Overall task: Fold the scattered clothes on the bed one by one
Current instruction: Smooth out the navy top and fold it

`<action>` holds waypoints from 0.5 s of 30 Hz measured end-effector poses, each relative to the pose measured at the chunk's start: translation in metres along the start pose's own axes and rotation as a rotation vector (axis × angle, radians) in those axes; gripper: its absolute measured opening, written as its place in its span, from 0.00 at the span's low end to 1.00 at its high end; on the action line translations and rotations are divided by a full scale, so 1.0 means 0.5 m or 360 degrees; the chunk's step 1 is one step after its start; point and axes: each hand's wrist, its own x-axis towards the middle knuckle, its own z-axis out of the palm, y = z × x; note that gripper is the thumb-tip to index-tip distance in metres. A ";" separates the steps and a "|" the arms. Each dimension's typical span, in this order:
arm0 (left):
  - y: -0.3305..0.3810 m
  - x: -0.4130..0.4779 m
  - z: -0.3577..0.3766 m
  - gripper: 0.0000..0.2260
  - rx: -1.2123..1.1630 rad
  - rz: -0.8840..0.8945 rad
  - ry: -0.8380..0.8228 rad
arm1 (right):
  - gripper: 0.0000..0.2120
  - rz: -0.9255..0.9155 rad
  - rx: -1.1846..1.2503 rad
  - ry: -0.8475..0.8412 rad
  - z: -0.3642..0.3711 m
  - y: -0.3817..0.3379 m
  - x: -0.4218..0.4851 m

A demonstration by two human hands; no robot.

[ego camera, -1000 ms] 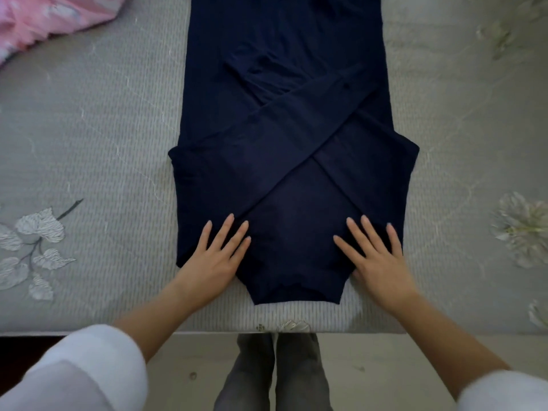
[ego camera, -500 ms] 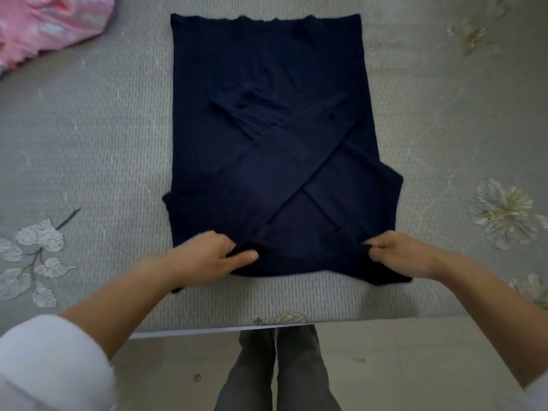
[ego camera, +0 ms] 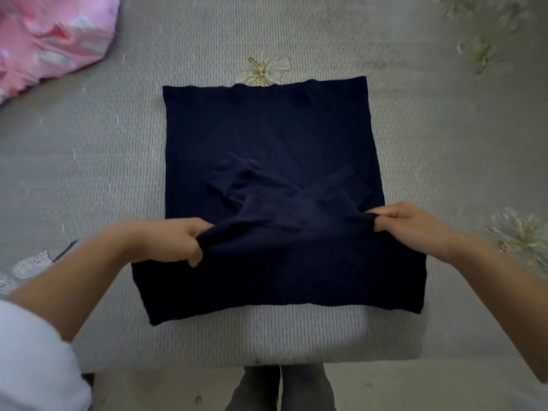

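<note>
A navy blue sweater [ego camera: 267, 137] lies on the grey bed [ego camera: 89, 161], its sleeves crossed over the body. Its near end is lifted off the bed and hangs as a flap toward me. My left hand [ego camera: 175, 240] grips that lifted edge on the left. My right hand [ego camera: 406, 223] pinches the same edge on the right, so the cloth stretches between both hands above the crossed sleeves. The far hem lies flat beside a printed flower.
A pink garment [ego camera: 50, 37] is bunched at the bed's far left corner. The bed's near edge [ego camera: 267, 360] runs just in front of my legs, with floor below. Flower prints mark the cover at right and left.
Both hands went from lying flat on the sweater's near end to gripping it. They have lifted that end and carried it away from me over the body.
</note>
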 end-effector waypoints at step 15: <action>0.017 0.204 -0.324 0.16 0.0133 -0.0033 0.1726 | 0.21 -0.0419 -0.0498 0.0874 -0.140 -0.191 0.366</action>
